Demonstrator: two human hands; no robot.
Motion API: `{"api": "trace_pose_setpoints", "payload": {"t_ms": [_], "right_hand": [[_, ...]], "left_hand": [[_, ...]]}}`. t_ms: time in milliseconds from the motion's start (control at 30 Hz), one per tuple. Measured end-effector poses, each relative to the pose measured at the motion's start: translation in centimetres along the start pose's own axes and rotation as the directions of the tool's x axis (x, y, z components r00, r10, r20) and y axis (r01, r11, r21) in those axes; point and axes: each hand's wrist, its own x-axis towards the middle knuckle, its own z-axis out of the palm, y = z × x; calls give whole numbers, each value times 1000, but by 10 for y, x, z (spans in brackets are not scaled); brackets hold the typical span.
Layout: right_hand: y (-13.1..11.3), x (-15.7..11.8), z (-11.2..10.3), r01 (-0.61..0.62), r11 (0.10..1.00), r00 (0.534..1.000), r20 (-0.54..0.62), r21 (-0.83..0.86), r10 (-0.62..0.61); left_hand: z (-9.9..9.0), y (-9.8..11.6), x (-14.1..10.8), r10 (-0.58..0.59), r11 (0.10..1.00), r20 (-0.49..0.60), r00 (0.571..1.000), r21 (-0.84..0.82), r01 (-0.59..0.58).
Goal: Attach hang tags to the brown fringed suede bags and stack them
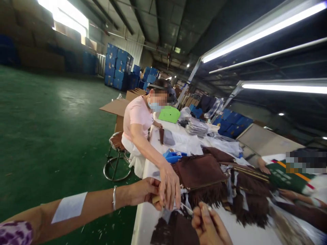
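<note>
My left hand (146, 192) is closed, thumb and fingers pinching a small tan piece (155, 199) that looks like a card tag. A co-worker's hand (169, 185) reaches across the table and overlaps my left fingertips, partly hiding them. My right hand (209, 225) is closed in a pinch on a thin white string (187, 207), which runs left toward the co-worker's fingers. Beneath my hands lies a dark brown fringed pouch (182, 228) at the table's near edge. Just beyond, brown fringed pouches with zippers (200, 171) lie in a pile.
The white table (141, 211) runs away from me. A co-worker in a pink top (136, 114) sits at its left side; another person (288, 177) leans in at right. A blue object (173, 156), a green bin (169, 114) and plastic-wrapped stacks (196, 127) stand farther along.
</note>
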Motion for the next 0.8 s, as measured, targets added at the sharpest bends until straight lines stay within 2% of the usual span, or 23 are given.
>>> {"api": "trace_pose_setpoints", "payload": {"t_ms": [67,133,233,300,367,433,500,567,600,667,733,800], "right_hand": [[-4,20,27,0,999,999,37,44,-1],[-9,28,47,51,997,999,9,59,-52],[-14,28,56,108,993,994,-39,52,-106],[-11,23,46,96,995,994,-51,38,-94],[2,10,26,79,997,991,-110,5,-78],[30,-13,3,65,991,974,-208,-116,-88],[72,-49,-16,14,928,951,-282,-373,-128],[122,-92,-24,-14,751,949,-245,-661,-198],[147,-113,-25,22,630,953,-174,-776,-248],[193,-149,-19,188,352,935,58,-917,-349],[227,-172,-10,290,78,885,236,-954,-402],[244,-185,-3,302,-95,844,313,-948,-435]], "left_hand": [[-15,9,-5,19,999,-15,1000,-35,-19],[-26,15,-4,46,996,-29,999,-81,-48],[-39,16,2,93,987,-89,992,-124,-104],[-48,9,4,84,989,-156,984,-111,-102],[-56,-7,0,23,998,-233,972,-56,-37],[-61,-31,-10,-72,994,-310,948,51,93],[-61,-59,-24,-144,956,-369,918,189,226],[-57,-85,-38,-195,889,-373,907,325,324],[-53,-95,-44,-215,848,-357,909,394,355],[-44,-109,-50,-232,727,-301,925,578,370],[-32,-115,-52,-179,486,-221,959,827,282],[-16,-116,-52,-121,212,-128,984,965,152]]}}
